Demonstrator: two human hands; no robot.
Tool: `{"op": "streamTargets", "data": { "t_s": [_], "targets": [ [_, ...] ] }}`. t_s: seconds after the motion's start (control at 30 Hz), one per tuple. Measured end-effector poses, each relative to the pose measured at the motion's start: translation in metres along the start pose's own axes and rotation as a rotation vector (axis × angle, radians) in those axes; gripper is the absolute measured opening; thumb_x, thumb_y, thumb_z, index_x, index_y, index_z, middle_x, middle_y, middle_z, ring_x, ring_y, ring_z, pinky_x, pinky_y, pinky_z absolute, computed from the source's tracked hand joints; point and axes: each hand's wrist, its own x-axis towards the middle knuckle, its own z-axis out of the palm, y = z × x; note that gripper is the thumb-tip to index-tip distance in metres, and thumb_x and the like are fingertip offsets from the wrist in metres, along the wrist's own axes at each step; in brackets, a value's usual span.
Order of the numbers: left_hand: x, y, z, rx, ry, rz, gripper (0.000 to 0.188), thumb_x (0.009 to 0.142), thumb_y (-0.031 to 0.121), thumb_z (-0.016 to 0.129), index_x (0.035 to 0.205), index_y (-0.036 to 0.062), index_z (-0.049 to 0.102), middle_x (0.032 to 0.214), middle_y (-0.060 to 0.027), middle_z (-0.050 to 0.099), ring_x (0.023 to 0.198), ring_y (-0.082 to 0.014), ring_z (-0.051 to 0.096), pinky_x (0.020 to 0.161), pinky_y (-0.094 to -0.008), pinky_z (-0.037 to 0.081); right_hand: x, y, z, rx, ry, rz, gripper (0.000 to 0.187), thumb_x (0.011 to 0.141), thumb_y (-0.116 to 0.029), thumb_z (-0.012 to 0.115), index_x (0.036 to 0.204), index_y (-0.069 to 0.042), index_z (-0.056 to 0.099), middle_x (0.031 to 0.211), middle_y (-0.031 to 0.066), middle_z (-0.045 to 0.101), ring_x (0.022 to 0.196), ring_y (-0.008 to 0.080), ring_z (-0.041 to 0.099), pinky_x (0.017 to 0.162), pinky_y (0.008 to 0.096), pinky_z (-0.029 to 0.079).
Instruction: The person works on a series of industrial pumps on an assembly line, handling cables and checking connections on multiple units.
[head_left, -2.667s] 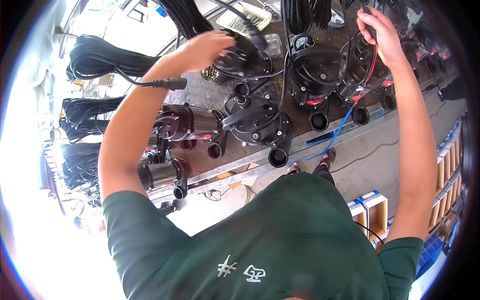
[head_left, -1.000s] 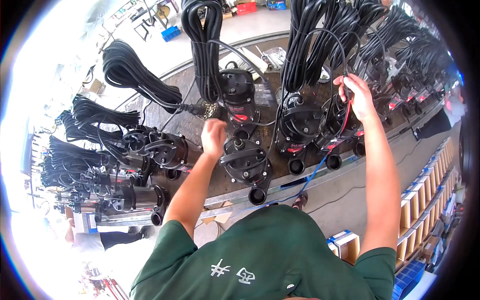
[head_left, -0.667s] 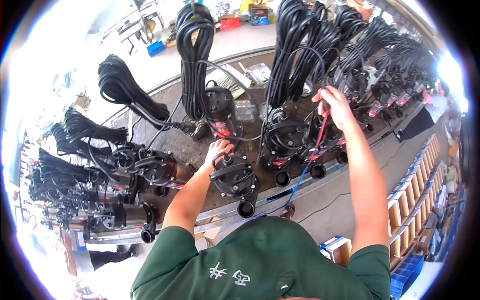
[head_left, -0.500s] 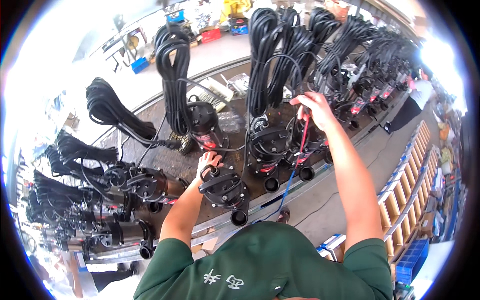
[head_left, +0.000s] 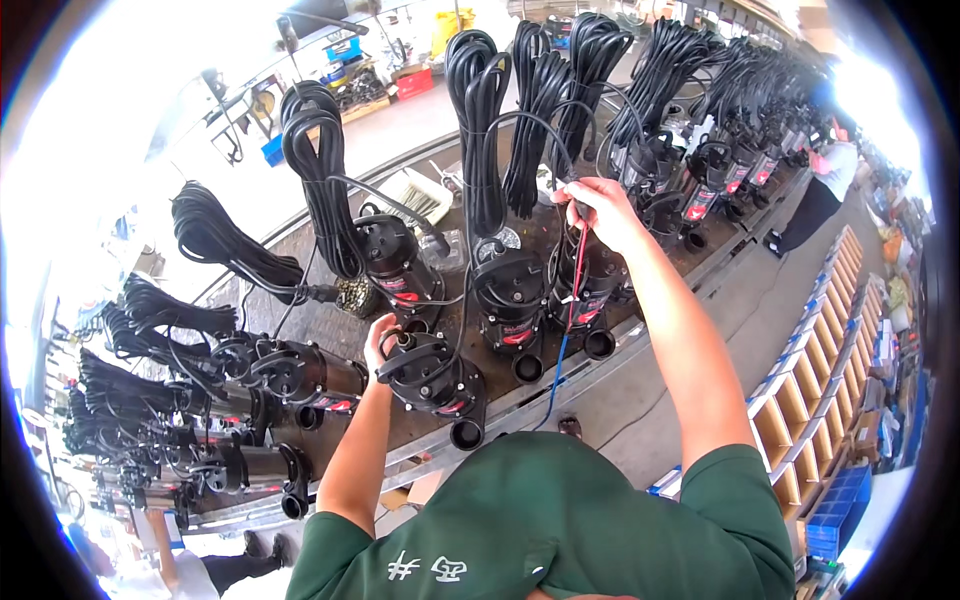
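A black submersible pump (head_left: 432, 372) with a top handle and a round side outlet leans toward me at the bench's near edge. My left hand (head_left: 378, 346) is against its far left side by the handle, fingers curled and partly hidden behind it. Farther right, my right hand (head_left: 598, 208) is raised above another pump (head_left: 590, 275), its fingers pinched round the upper end of a thin red lead (head_left: 580, 262). That lead runs down into a blue cord (head_left: 560, 362). A black cable passes close by these fingertips. Between my hands stands an upright pump (head_left: 508, 290).
More pumps with coiled black cables line the bench on both sides; one coil (head_left: 312, 170) rises behind the left hand. A white tray (head_left: 415, 195) lies at the back. Wooden compartment racks (head_left: 800, 400) stand right. A person (head_left: 830, 180) works far right, another at lower left.
My left hand has shifted left along the pump, with fewer fingers over its back. The right hand has come left and slightly down, the red lead still in it. The whole view has shifted a little.
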Motion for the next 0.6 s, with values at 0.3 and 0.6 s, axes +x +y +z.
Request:
{"op": "streamTargets", "data": {
  "t_s": [0.3,0.6],
  "targets": [
    [-0.120,0.206,0.150,0.699,0.328,0.384,0.023,0.099,0.017,0.059,0.113,0.0013,0.068,0.104,-0.0124,0.070,0.098,-0.0265,0.065,0.091,-0.0372,0.050,-0.058,-0.010,-0.007,0.036,-0.264,0.116,0.029,0.103,-0.016,0.059,0.120,0.006,0.067,0.094,0.0077,0.069,0.080,0.0142,0.064,0.078,0.0293,0.053],
    [-0.116,0.189,0.223,1.675,0.372,0.595,0.015,0.085,0.024,0.070,0.091,0.0101,0.069,0.106,-0.0050,0.068,0.122,-0.0296,0.058,0.098,-0.0503,0.042,-0.045,-0.059,-0.064,-0.102,-0.367,0.105,0.036,0.106,-0.015,0.051,0.136,0.005,0.058,0.116,0.0131,0.070,0.104,0.0183,0.070,0.087,0.0308,0.059]
  ]
}}
